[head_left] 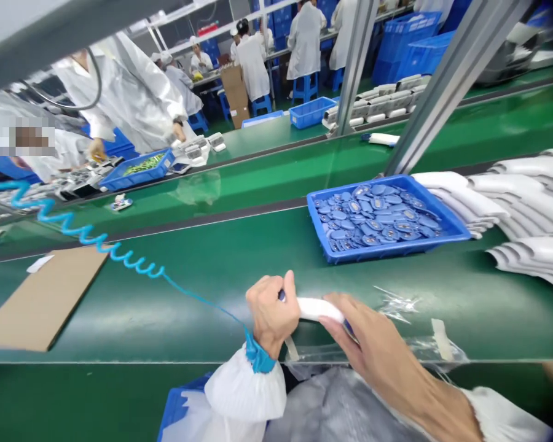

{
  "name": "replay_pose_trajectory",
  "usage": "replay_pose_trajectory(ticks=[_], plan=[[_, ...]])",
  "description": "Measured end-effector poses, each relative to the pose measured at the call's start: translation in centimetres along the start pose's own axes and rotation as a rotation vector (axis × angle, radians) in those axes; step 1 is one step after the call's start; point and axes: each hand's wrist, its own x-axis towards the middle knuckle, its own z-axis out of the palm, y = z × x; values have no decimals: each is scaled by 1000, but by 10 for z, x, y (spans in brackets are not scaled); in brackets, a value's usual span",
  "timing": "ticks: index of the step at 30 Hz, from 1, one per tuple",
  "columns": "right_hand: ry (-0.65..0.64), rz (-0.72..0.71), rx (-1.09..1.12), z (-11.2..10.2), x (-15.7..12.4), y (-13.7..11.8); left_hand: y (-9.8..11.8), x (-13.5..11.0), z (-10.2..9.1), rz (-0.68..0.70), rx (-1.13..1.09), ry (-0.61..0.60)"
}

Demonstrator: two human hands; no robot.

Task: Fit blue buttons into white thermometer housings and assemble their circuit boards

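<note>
Blue coiled cord [92, 234] runs across the belt to an anti-static wrist strap [260, 355] on the left hand [271, 313], probably to keep the person grounded while handling these parts. The left hand is clenched around one end of a white plastic housing [316, 309], while the right hand [373, 344] grasps the other end with its fingers [338, 312] curled over the top. The housing is held level just above a green conveyor belt [212, 294], and the hands hide most of its ends. A blue tray [396, 247] of blue oval parts [378, 215] and a stack of white housings [525, 196] sit just ahead, side by side and seemingly placed for an easy reach. Clear plastic film [387, 351] is taped along the near edge of the belt, and a cardboard sheet [41, 301] lies well to the left. Co-workers in white smocks [253, 67] stand at a farther bench
</note>
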Motion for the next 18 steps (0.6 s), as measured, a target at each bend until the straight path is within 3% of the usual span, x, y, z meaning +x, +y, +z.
replay_pose_trajectory(ticks=[2,4,7,9,11,13,15,18], plan=[[-34,186,120,5,2,2,0,4,-11,-47,-32,-86],[-103,516,289,10,9,7,0,1,-23,-62,-143,-71],[-298,1001,652,22,20,17,-7,-10,-26,-48,-315,133],[-454,1095,777,32,22,20,-15,-12,-17,-159,-315,290],[-533,964,670,41,21,20,-23,-7,-4,-285,-282,367],[-486,681,424,50,18,22,-28,6,7,-334,-286,340],[-390,385,186,60,14,29,-28,22,16,-306,-280,306],[-300,86,-18,77,9,51,-25,43,26,-211,-186,302]])
